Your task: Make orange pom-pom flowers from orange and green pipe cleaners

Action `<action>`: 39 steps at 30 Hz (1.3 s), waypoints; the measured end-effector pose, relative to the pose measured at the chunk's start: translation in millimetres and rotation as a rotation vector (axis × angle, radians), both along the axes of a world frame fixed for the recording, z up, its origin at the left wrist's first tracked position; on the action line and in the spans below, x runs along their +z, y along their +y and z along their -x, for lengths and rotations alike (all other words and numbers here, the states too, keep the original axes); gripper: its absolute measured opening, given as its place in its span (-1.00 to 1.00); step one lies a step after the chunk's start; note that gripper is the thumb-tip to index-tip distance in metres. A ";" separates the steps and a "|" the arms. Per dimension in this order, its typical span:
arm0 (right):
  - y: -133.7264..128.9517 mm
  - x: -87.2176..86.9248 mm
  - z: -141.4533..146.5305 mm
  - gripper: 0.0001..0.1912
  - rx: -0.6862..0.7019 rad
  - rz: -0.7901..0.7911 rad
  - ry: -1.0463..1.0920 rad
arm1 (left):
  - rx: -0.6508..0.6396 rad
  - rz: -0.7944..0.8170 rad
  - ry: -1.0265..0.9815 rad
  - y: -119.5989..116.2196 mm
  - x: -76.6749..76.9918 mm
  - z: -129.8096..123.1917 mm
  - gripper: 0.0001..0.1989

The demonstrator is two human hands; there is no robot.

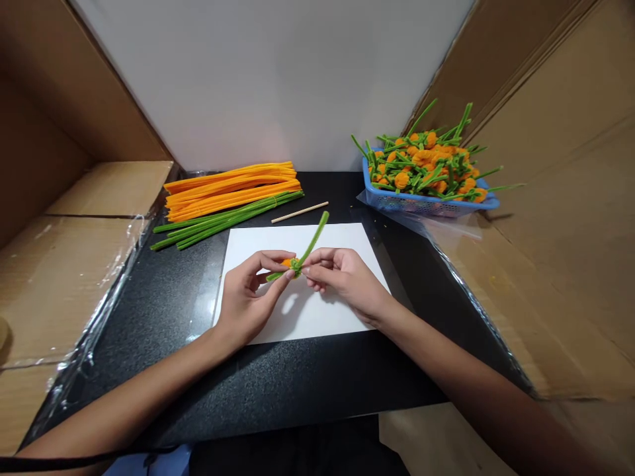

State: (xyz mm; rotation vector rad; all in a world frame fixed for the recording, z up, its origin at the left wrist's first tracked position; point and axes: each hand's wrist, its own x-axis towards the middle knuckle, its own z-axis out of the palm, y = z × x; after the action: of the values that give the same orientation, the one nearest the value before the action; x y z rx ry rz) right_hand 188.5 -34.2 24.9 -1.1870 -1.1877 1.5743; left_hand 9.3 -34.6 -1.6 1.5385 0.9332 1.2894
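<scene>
Above a white sheet of paper (317,317), both hands meet at a small orange and green pipe-cleaner piece (296,266). My left hand (251,291) pinches its orange part between thumb and fingers. A short green end sticks out to the left under those fingers. My right hand (347,281) has thumb and forefinger closed at the green knot on the piece's right side. One long green stem rises up and to the right from the knot. The right fingertips partly hide what they pinch.
Orange pipe cleaners (233,188) and green ones (223,223) lie at the back left. A thin wooden stick (299,212) rests behind the paper. The blue basket (421,203) at the back right holds several orange and green pieces. Cardboard walls (555,198) flank the black table (297,390).
</scene>
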 end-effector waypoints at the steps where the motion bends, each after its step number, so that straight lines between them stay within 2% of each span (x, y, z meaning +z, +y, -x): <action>1: -0.4 -0.6 0.4 -0.78 -0.009 -0.043 -0.035 | -0.012 0.021 -0.008 0.0 0.8 0.0 -0.93; 5: -3.8 -0.3 2.9 -0.91 -0.062 -0.349 -0.290 | -0.033 0.106 -0.042 0.9 4.3 -0.8 -0.92; 7: -4.7 0.5 3.3 -0.94 -0.074 -0.428 -0.383 | -0.030 0.118 -0.046 1.6 4.7 -1.0 -0.92; 10: -2.8 0.8 1.7 -0.92 -0.057 -0.343 -0.329 | -0.044 0.092 -0.041 1.8 2.9 -0.7 -0.92; 13: 0.7 -0.7 -0.6 -0.88 0.001 -0.169 -0.137 | -0.053 0.060 -0.032 1.2 0.4 -0.7 -0.92; 15: 2.2 -2.4 -1.3 -0.88 0.010 -0.114 -0.043 | -0.040 0.065 -0.031 0.9 0.0 -1.0 -0.92; 24: 1.0 -9.4 6.1 -0.77 -0.032 -0.202 0.067 | -0.045 0.146 -0.054 2.5 3.7 -1.3 -0.90; 27: 1.6 -13.4 6.2 -0.76 -0.089 -0.327 -0.005 | -0.049 0.175 -0.039 4.2 3.6 -1.1 -0.89; 31: 2.3 -16.7 0.8 -0.88 -0.111 -0.732 -0.245 | -0.053 0.272 -0.065 6.2 1.8 -0.7 -0.85; 34: 1.8 -16.5 -3.1 -0.83 -0.061 -1.005 -0.405 | -0.037 0.339 -0.089 6.1 1.3 -0.5 -0.81; 36: 1.3 -15.5 -3.8 -0.81 -0.054 -1.068 -0.444 | -0.033 0.348 -0.097 6.0 1.6 -0.4 -0.80; 39: 0.8 -13.9 -2.2 -0.88 -0.071 -0.961 -0.420 | -0.025 0.313 -0.098 7.0 1.7 0.3 -0.81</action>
State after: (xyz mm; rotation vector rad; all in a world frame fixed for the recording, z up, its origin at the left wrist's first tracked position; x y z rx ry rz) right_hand 190.7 -33.4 11.0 -0.8763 -1.8411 0.5227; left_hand 9.0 -27.6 0.1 1.2305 0.9965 1.1298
